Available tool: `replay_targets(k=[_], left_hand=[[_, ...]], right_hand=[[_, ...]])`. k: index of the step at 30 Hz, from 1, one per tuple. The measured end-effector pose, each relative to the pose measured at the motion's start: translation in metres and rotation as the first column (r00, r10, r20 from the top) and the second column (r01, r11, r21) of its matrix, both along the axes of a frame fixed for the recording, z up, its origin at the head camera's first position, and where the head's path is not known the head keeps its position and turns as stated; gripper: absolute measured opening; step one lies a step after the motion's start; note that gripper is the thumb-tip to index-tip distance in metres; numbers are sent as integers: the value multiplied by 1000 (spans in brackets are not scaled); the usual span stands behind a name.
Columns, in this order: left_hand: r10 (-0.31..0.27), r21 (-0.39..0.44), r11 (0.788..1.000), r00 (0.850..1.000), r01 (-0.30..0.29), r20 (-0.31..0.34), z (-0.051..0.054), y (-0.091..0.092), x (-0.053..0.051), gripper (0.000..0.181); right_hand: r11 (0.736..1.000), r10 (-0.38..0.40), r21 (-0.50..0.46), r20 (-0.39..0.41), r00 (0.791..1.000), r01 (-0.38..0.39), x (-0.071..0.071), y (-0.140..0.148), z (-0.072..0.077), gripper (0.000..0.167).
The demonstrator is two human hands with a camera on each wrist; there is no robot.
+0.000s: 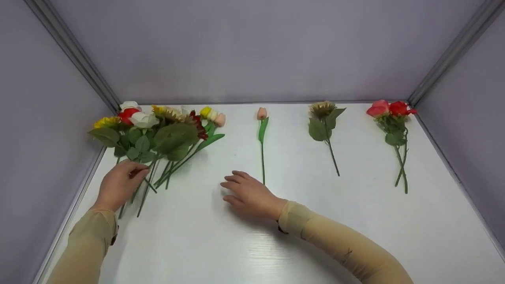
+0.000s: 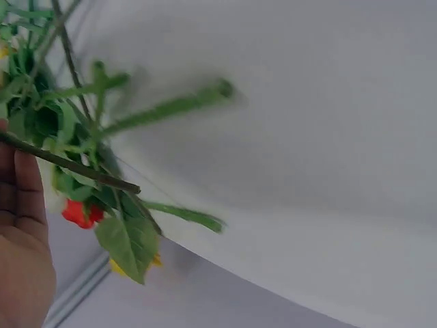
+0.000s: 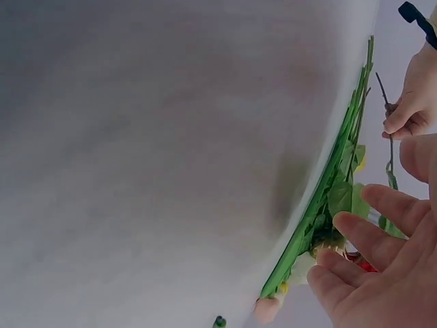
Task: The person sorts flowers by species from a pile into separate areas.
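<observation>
From my end I see a smooth white tabletop [image 1: 256,256] with a faint wood grain where the light catches it, walled in by matt grey panels [image 1: 252,51] that meet at ribbed corner strips [image 1: 75,51]. At the left lies a tangled bunch of flowers [image 1: 175,138]: rounded white and red heads, ragged yellow petals, small egg-shaped tulip heads, broad veined leaves and slim stems crossing at the lower end. Apart from it, a pink tulip [image 1: 263,130] lies straight, its head smooth and closed, its leaf long and blade-like. Further right come a brownish bloom [image 1: 322,109] with a ruffled underside and wide leaves, then a red pair of flowers [image 1: 394,138], soft and full-petalled, with their stems crossed. The left hand [image 1: 120,183] is at the near edge of the bunch, thumb and fingers pinched narrow on a thin, dark stem [image 2: 75,166]; I cannot tell which head belongs to it. The right hand [image 1: 250,195] is wide, its fingers extended and spread apart, just beside the lower end of the tulip's stem; whether it touches the tabletop I cannot tell.
</observation>
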State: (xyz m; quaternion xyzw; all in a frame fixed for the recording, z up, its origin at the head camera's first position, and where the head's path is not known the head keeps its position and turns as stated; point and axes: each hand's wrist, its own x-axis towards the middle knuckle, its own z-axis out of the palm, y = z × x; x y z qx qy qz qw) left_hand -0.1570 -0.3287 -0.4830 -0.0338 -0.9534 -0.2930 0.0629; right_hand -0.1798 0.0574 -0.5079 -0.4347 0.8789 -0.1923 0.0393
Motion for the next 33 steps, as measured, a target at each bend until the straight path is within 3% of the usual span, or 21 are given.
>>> replay_targets(k=[4,7,10,12,15,18,20,25,29,33], left_hand=[[-1,148,989,995,-14,99,10,38,-11,32],[-12,272,962,989,-29,147,15,74,-17,35],[-35,436,899,983,-48,181,18,118,-21,32],[-55,534,843,980,-56,190,17,149,-22,29],[-81,635,770,978,-60,191,12,194,-21,25],[-111,689,724,978,-43,177,7,231,-20,23],[-129,714,700,978,-25,162,3,250,-21,23],[-160,756,655,975,-10,151,-4,283,-21,20],[-202,775,632,966,4,160,-7,295,-19,25],[-261,790,613,947,10,190,-12,301,-11,28]], right_hand=[[986,-126,-97,109,986,136,-9,9,4,36],[943,-213,-199,251,944,265,-17,17,11,32],[858,-259,-316,416,872,405,-28,28,20,29],[780,-243,-393,527,815,487,-35,35,28,28],[657,-147,-488,665,732,575,-45,45,37,28],[582,-46,-528,738,673,619,-49,54,43,32],[552,-22,-537,756,655,638,-49,60,44,35],[483,-61,-534,770,635,694,-47,74,42,34],[452,-86,-515,787,611,728,-48,82,40,34],[418,-85,-511,802,592,752,-51,91,42,34]])
